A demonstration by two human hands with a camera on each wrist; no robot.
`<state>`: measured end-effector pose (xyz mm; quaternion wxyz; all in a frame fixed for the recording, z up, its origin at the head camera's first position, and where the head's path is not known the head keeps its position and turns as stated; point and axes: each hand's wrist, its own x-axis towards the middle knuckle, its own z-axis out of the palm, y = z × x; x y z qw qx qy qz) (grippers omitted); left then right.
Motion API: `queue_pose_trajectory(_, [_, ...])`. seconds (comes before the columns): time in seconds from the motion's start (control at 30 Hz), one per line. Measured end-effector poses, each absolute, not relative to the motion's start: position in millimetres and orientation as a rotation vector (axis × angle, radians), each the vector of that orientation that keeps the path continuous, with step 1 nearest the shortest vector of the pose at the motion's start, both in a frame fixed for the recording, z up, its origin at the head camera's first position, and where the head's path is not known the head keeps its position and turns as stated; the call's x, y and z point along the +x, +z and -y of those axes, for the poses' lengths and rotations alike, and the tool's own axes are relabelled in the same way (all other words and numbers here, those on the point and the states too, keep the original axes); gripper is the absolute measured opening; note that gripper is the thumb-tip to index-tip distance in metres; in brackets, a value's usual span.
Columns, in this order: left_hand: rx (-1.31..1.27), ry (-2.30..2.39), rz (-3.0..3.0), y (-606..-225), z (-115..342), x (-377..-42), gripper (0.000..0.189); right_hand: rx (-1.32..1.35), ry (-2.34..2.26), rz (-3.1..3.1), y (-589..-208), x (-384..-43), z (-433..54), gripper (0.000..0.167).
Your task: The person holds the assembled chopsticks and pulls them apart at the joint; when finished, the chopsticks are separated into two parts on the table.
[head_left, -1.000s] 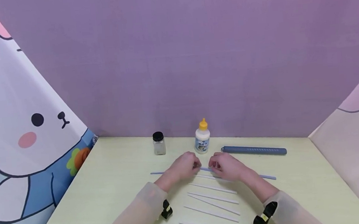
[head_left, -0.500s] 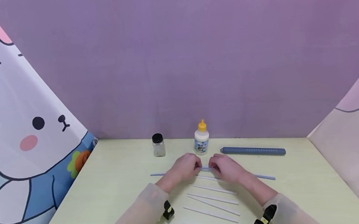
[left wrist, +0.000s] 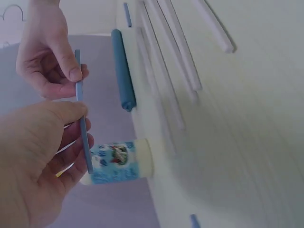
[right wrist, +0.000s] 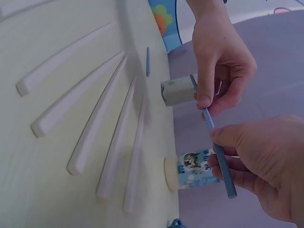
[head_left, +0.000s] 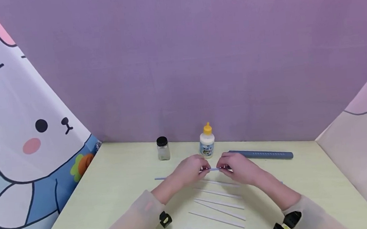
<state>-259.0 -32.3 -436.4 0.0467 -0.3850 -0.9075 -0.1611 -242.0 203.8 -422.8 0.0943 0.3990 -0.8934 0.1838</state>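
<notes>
Behind both hands' blue strip (head_left: pixel 214 169) stands a glue bottle (head_left: pixel 207 141).

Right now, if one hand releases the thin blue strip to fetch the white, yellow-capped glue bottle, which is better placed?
Probably left: the white, yellow-capped glue bottle stands just beyond the fingertips of the left hand; the right hand sits further aside. Both pinch the thin blue strip.

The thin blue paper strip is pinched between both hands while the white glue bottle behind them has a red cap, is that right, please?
Not quite: the white glue bottle has a yellow cap, as the head view shows. The rest holds: the left hand and right hand both pinch the thin blue paper strip.
</notes>
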Motion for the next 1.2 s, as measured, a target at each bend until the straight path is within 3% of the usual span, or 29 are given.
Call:
queue_pose_trajectory(0.6, [-1.281, -0.53, 2.603, -410.7, 51.0, -208.6, 0.009, 1.273, 0.556, 2.604, -405.5, -195.0, -199.6, 0.009])
queue_pose_trajectory(1.2, [-1.357, -0.454, 2.419, -416.7, 55.3, -204.8, 0.015, 1.319, 0.572, 2.584, -406.7, -189.7, -200.9, 0.011])
